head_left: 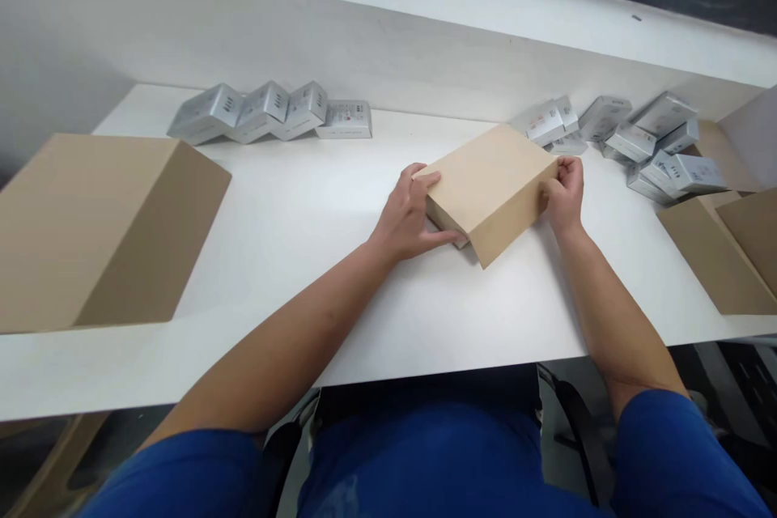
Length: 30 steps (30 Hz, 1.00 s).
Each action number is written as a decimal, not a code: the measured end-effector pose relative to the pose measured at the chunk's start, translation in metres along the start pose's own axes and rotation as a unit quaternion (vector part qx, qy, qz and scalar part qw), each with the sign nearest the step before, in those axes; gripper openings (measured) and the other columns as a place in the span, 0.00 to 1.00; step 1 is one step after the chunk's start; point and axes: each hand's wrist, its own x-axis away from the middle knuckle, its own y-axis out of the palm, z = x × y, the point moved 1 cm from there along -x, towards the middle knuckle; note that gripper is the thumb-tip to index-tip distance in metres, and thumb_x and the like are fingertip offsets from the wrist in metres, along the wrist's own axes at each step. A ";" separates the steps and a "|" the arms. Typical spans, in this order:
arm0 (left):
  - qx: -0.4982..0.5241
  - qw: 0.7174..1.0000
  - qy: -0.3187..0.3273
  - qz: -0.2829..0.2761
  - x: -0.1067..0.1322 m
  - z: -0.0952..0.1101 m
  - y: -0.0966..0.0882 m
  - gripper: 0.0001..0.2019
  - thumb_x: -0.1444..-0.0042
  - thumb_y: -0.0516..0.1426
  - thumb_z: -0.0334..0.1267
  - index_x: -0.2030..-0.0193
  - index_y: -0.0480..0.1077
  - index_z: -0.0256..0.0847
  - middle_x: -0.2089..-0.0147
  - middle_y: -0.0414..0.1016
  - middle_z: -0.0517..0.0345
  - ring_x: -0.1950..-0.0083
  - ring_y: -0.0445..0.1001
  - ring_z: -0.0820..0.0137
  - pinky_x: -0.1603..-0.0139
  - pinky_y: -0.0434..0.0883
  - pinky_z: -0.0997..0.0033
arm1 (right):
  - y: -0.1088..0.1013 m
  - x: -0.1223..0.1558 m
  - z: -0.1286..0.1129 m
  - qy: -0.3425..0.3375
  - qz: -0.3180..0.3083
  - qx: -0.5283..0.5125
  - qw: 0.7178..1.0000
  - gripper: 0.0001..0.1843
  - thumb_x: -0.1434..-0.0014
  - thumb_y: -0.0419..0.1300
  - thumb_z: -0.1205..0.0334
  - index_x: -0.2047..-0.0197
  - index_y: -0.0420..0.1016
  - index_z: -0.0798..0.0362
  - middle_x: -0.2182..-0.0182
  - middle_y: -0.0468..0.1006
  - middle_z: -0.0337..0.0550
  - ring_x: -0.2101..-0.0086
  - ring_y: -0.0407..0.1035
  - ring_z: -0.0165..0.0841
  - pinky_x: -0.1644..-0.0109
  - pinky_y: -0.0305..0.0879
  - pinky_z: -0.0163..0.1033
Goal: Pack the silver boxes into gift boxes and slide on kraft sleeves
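Small kraft box [493, 178]: mid-table, slightly right, on the white table [303, 218]. Left hand [408, 218] grips its left end, fingers curled over the edge; right hand [564, 193] pinches the right end. Silver packets [273, 109] far left; heap of silver packets [649, 137] far right; large carton [103, 231] near left.

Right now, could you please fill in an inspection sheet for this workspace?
Surface: white table, mostly bare in the middle.
Job's things: small brown cardboard box lying near the table's centre, held at both ends.
Clutter: row of silver packets at the back left; heap of silver packets at the back right; large cardboard box on the left; cardboard pieces on the right.
Hands: left hand grips the box's left end; right hand grips its right end.
Cables: nothing seen.
Surroundings: white wall behind the table.
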 end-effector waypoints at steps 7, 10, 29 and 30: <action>0.171 0.985 -0.006 0.027 -0.003 0.002 0.000 0.43 0.43 0.61 0.76 0.31 0.59 0.53 0.32 0.65 0.41 0.27 0.65 0.43 0.27 0.66 0.38 | -0.031 -0.012 -0.055 0.070 -0.100 -0.069 0.990 0.25 0.40 0.63 0.36 0.51 0.81 0.45 0.59 0.82 0.43 0.54 0.80 0.46 0.50 0.77 0.55; 0.302 0.949 -0.095 0.014 -0.002 0.005 -0.002 0.34 0.38 0.59 0.73 0.36 0.64 0.52 0.42 0.73 0.47 0.44 0.77 0.53 0.43 0.76 0.48 | -0.043 -0.005 -0.084 0.110 -0.222 -0.111 0.962 0.40 0.43 0.60 0.23 0.40 0.81 0.42 0.50 0.85 0.47 0.38 0.75 0.59 0.40 0.73 0.67; -0.212 0.888 -0.369 0.171 -0.040 -0.078 -0.071 0.51 0.49 0.68 0.45 0.26 0.44 0.33 0.20 0.48 0.28 0.15 0.37 0.42 0.16 0.35 0.37 | -0.005 -0.003 -0.012 0.208 -0.222 -0.260 0.916 0.44 0.45 0.57 0.13 0.45 0.84 0.38 0.38 0.84 0.39 0.31 0.71 0.51 0.25 0.67 0.62; -0.212 0.888 -0.375 0.161 -0.046 -0.084 -0.074 0.51 0.46 0.67 0.46 0.25 0.42 0.31 0.19 0.44 0.26 0.15 0.33 0.41 0.16 0.31 0.36 | -0.003 -0.002 -0.012 0.212 -0.232 -0.260 0.913 0.42 0.44 0.59 0.15 0.45 0.84 0.39 0.39 0.84 0.39 0.32 0.72 0.50 0.25 0.67 0.62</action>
